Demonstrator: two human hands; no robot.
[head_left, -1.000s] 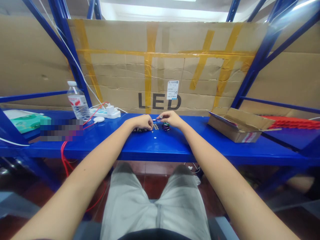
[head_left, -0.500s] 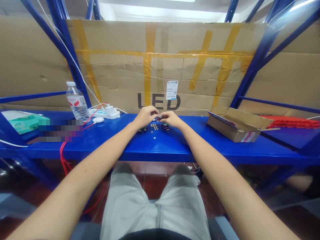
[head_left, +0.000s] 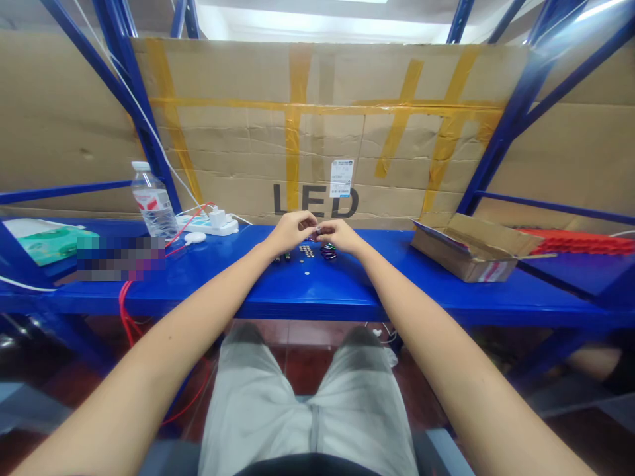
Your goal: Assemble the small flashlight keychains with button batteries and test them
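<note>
Above the blue tabletop (head_left: 317, 283), my left hand (head_left: 294, 229) and my right hand (head_left: 339, 235) meet fingertip to fingertip. Both are closed in a pinch around something small between them, too tiny to make out. Several small round metallic pieces (head_left: 306, 251) lie in rows just below the fingers. Under my right hand sits a cluster of dark, shiny, coloured pieces (head_left: 328, 251). Some dark little parts (head_left: 284, 257) rest by my left wrist, partly covered by it. One small pale disc (head_left: 307, 273) lies nearer the table's front edge.
An opened cardboard box (head_left: 461, 254) stands on the right, with red plastic pieces (head_left: 585, 242) behind it. On the left are a water bottle (head_left: 153, 205), a white power strip (head_left: 218, 225), red cables (head_left: 124, 307) and a green packet (head_left: 49, 243). A large carton (head_left: 238, 145) backs the table.
My fingers have shifted slightly around the small thing between them. Both arms stay almost where they were, and the pieces on the table look unmoved.
</note>
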